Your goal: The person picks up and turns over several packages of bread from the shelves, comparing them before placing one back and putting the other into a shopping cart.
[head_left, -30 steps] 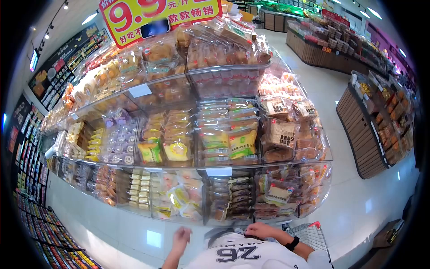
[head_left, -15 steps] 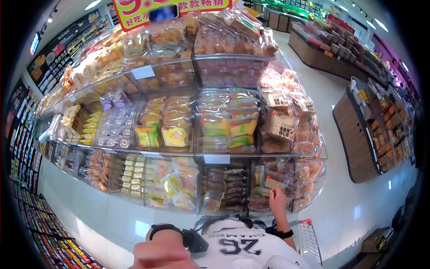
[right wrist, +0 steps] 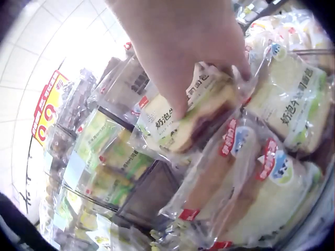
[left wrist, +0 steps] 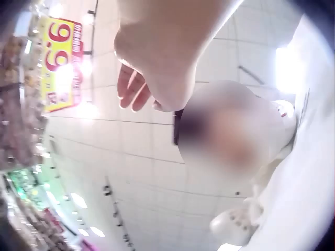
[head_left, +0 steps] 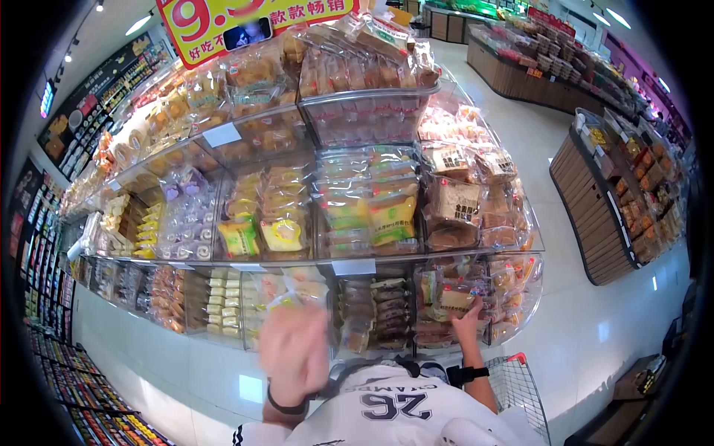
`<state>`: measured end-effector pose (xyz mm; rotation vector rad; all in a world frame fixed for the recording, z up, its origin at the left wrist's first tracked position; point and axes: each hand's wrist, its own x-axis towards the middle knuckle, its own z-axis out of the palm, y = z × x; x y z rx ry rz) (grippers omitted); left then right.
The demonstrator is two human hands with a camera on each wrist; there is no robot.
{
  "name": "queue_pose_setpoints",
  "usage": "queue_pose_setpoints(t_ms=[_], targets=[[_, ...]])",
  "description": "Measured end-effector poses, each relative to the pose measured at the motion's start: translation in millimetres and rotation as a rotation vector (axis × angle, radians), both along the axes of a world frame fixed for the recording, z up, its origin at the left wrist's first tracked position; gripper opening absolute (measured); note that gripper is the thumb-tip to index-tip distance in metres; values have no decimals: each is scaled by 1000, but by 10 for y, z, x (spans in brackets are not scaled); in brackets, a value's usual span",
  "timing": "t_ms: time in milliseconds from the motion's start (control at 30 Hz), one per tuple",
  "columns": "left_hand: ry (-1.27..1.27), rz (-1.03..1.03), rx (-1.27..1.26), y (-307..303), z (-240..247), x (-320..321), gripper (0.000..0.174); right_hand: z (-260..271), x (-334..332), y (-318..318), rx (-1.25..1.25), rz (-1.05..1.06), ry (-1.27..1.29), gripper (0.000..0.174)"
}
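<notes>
In the head view my right hand (head_left: 468,327) reaches into the lower right compartment and grips a wrapped sandwich-bread packet (head_left: 455,299). The right wrist view shows thumb and fingers on either side of this clear packet (right wrist: 166,121), over its printed label. Similar bread packets (right wrist: 282,102) lie around it. My left hand (head_left: 296,338), blurred by motion, is raised before the lower shelf's middle compartments. In the left wrist view its fingers (left wrist: 135,91) hang loosely bent, with nothing held.
A tiered bread display (head_left: 357,265) with clear dividers fills the front. A red and yellow price sign (head_left: 312,18) stands above it. To the lower right is a wire shopping cart (head_left: 520,386); farther right stands another wood-sided display (head_left: 587,201).
My right hand has gone from near the body out to the lower right compartment and taken hold of a bread packet. The left hand came up close to the camera, then moved forward.
</notes>
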<state>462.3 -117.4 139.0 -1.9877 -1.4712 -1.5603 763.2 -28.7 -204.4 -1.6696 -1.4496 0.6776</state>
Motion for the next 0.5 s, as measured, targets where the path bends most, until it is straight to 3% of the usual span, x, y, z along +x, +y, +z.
queue_pose_setpoints(t_ms=[133,233,267,367,400,500], targets=[[-95,-16,-446,332,-843,-120,17,30,-107,-11,15,-127,336,93],[-261,-121,-638,275,-1314,-83,20,-200,9,80,27,67,149,79],[-321,-164,-675,288,-1405,-50,22,-116,16,107,10,90,176,59],[-341,-273,-859,355,-1586,25,22,-85,38,159,-34,123,86,56],[-336,-330,-980,402,-1630,25,26,-46,25,161,31,75,20,56],[-512,-406,-988,509,-1903,141,34,298,-93,113,233,-69,-186,55]])
